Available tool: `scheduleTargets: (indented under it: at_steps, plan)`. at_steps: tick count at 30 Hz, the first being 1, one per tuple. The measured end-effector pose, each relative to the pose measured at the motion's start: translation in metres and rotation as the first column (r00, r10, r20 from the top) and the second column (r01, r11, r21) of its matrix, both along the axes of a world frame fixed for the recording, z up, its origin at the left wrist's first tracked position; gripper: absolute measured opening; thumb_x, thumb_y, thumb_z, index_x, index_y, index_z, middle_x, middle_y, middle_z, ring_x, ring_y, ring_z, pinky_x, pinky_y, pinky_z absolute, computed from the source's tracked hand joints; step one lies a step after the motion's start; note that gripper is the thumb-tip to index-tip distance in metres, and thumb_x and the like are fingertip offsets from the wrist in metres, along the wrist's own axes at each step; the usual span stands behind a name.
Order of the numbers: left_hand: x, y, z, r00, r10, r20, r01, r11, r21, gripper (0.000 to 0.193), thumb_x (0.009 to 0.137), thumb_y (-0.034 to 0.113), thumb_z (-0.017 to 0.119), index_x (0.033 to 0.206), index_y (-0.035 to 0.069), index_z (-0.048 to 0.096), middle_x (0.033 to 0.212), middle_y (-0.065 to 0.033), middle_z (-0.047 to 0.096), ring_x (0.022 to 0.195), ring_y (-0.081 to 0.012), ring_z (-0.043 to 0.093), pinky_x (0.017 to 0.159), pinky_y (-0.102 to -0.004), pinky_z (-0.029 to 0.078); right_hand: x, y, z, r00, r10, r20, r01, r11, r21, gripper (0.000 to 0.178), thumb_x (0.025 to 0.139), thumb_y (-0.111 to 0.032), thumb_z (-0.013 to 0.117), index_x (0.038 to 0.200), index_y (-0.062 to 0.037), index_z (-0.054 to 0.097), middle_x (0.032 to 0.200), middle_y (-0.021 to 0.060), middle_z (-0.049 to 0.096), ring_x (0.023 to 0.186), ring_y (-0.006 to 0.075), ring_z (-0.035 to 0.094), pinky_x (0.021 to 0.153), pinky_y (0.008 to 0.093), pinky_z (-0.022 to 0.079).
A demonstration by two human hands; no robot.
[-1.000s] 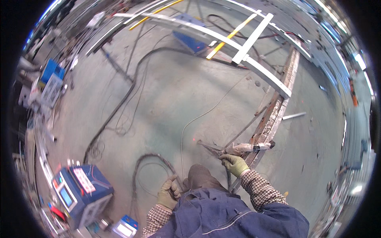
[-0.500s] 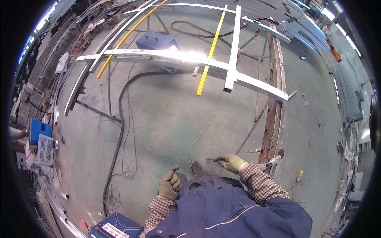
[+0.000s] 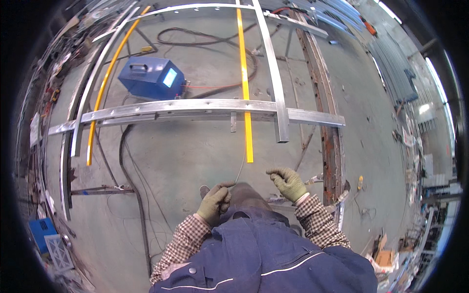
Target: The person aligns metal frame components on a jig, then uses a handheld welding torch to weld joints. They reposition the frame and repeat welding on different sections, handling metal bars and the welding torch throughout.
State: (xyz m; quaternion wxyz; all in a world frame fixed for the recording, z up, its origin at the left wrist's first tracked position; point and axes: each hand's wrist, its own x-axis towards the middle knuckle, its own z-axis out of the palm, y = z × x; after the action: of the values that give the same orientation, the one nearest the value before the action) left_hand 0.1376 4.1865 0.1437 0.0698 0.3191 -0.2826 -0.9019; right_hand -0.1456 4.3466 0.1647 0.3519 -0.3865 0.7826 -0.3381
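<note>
Both my hands wear dull green gloves and hang in front of my body, apart from each other. My left hand has its lower fingers curled in and its index finger pointing toward the right; nothing shows in it. My right hand is held with fingers loosely bent and apart, and no object is visible in it. Ahead lies a frame of silvery metal tubes, with a long crossbar and a lengthwise tube over it. A yellow strip crosses the bar, its near end closest to my hands. Neither hand touches the frame.
A blue box-shaped machine with a handle and lit screen stands beyond the crossbar. A rusty beam supports the frame's right side. A thick black cable trails over the floor at left. Another yellow strip lies farther left.
The frame and blue machine appear nearer, and the view has turned somewhat to the right. Both hands have risen a little, and the bright glare on the crossbar is gone.
</note>
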Motion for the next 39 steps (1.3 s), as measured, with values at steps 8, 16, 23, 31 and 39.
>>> scheduleTargets:
  at_steps: [8,16,23,31,39]
  plan:
    - [-0.083,-0.061,-0.033,0.972,-0.147,0.182,0.21,0.889,-0.407,0.045,0.112,0.038,0.062,0.136,0.002,0.068,0.097,-0.0024,0.068,0.081,-0.0131,0.062,0.072,-0.0255,0.048,-0.028,-0.061,0.035,0.952,-0.293,0.09,0.306,0.916,-0.258,0.023,0.105,-0.009,0.069,0.125,-0.0021,0.077,0.105,0.007,0.079,0.095,0.0114,0.071,0.085,0.0289,0.058]
    - [-0.162,-0.122,-0.021,0.837,-0.352,0.418,0.513,0.772,-0.376,0.059,0.105,0.051,0.069,0.13,-0.003,0.071,0.106,-0.0148,0.077,0.098,-0.0212,0.072,0.09,-0.0336,0.056,-0.127,-0.185,0.026,0.832,-0.155,-0.533,-0.108,0.897,-0.428,0.027,0.098,-0.002,0.07,0.125,-0.0054,0.076,0.115,0.012,0.078,0.112,0.0292,0.073,0.105,0.0448,0.053]
    - [-0.18,-0.144,0.0,0.732,-0.497,0.466,0.628,0.758,-0.178,0.053,0.104,0.046,0.072,0.125,-0.003,0.073,0.102,-0.0089,0.076,0.093,-0.0147,0.069,0.086,-0.0294,0.056,-0.148,-0.226,0.011,0.748,0.097,-0.657,-0.258,0.954,-0.153,0.04,0.088,-0.013,0.076,0.127,-0.0205,0.078,0.114,0.0047,0.08,0.119,0.031,0.073,0.125,0.0633,0.032]
    - [-0.177,-0.143,-0.001,0.758,-0.492,0.429,0.581,0.808,-0.099,0.046,0.105,0.04,0.073,0.126,-0.001,0.073,0.105,-0.005,0.075,0.095,-0.0114,0.068,0.087,-0.0281,0.056,-0.151,-0.228,0.008,0.779,0.1,-0.619,-0.246,0.957,-0.155,0.039,0.085,-0.015,0.078,0.125,-0.0195,0.08,0.107,0.003,0.08,0.114,0.0289,0.074,0.127,0.0631,0.029]
    - [-0.17,-0.136,-0.011,0.75,-0.466,0.469,0.594,0.786,-0.169,0.051,0.103,0.048,0.074,0.118,0.0,0.076,0.095,-0.0083,0.077,0.086,-0.0132,0.069,0.081,-0.0305,0.056,-0.152,-0.225,0.006,0.785,0.085,-0.613,-0.25,0.95,-0.189,0.039,0.086,-0.014,0.077,0.124,-0.0194,0.08,0.105,0.0036,0.08,0.114,0.0287,0.074,0.127,0.0628,0.029]
